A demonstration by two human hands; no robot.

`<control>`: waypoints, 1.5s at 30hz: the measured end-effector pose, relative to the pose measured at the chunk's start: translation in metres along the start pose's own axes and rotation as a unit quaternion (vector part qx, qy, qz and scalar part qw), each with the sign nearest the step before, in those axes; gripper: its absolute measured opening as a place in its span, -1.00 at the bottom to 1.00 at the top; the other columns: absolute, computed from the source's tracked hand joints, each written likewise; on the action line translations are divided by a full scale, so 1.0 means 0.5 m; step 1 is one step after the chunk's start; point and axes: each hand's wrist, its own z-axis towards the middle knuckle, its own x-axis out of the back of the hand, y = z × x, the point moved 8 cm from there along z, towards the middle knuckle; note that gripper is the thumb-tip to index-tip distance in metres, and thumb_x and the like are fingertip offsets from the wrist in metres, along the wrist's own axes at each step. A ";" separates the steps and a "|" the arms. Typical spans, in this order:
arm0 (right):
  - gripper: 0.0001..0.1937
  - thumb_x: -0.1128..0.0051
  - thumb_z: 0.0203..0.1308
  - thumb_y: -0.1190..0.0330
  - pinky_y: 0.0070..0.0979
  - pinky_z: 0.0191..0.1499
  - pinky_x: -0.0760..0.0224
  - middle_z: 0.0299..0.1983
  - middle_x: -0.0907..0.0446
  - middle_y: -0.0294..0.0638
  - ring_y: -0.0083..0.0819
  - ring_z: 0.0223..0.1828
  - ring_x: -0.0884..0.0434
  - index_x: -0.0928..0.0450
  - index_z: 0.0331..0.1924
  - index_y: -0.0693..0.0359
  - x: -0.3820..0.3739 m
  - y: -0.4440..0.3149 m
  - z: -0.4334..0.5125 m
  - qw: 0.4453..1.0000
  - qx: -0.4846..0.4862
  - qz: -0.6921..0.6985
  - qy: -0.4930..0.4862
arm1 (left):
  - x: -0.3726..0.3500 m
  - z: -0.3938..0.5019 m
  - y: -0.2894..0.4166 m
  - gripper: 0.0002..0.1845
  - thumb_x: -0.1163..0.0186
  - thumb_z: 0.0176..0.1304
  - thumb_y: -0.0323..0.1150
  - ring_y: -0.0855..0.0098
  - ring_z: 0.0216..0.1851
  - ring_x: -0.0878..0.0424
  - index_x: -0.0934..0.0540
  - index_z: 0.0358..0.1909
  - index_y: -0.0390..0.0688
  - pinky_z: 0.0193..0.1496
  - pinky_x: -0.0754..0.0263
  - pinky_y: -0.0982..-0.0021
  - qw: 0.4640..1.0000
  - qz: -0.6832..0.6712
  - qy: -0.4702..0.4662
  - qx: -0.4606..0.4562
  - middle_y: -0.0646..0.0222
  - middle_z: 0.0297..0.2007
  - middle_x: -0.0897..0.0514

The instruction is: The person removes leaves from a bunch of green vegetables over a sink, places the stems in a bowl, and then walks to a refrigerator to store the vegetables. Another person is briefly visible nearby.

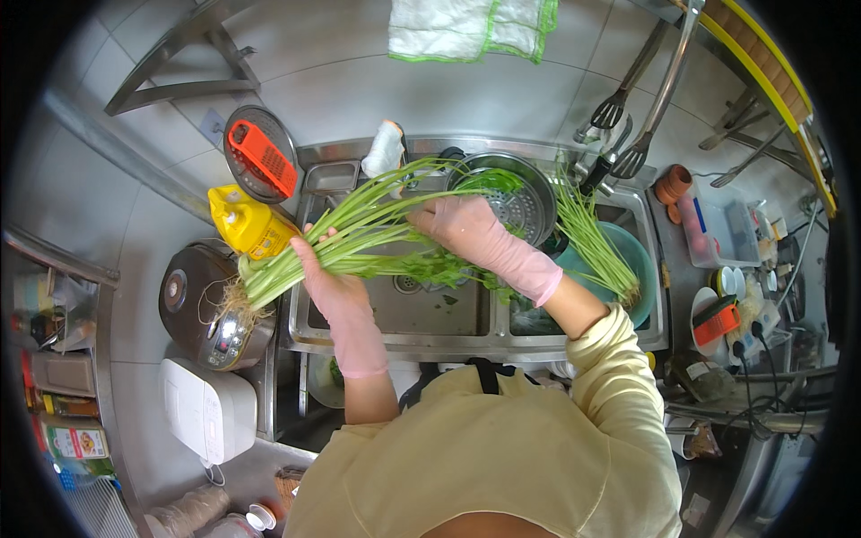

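My left hand (340, 296), in a pink glove, is closed around the lower stalks of a bunch of Chinese celery (329, 249). Its pale roots point left, over the brown rice cooker (195, 302). My right hand (467, 228), gloved too, is at the leafy part of the bunch, fingers bent around thin stems. Whether a stem is pinched between its fingertips is hard to make out. Behind that hand a perforated steel colander (538, 202) contains green leaves. Below the bunch lies the left sink basin (430, 313), with leaf scraps on its bottom.
Another rooted celery bunch (592, 249) leans across a teal basin (642, 269) in the right sink. A yellow detergent bottle (245, 222) and an orange grater (262, 158) stand at the left. Slotted spatulas (632, 158) hang at the upper right. A white appliance (205, 410) sits lower left.
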 end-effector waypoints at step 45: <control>-0.80 -0.06 0.16 0.22 -0.27 -0.13 -0.44 -0.25 -0.62 -0.11 -0.08 -0.19 -0.59 -0.56 -0.26 0.15 -0.011 0.052 -0.010 0.925 -0.138 0.258 -0.243 | -0.001 0.004 0.001 -0.55 -0.26 0.22 -0.15 0.37 -0.16 -0.46 -0.44 -0.01 -0.26 0.01 -0.50 0.31 0.997 0.028 -0.009 -0.068 0.29 -0.13 -0.48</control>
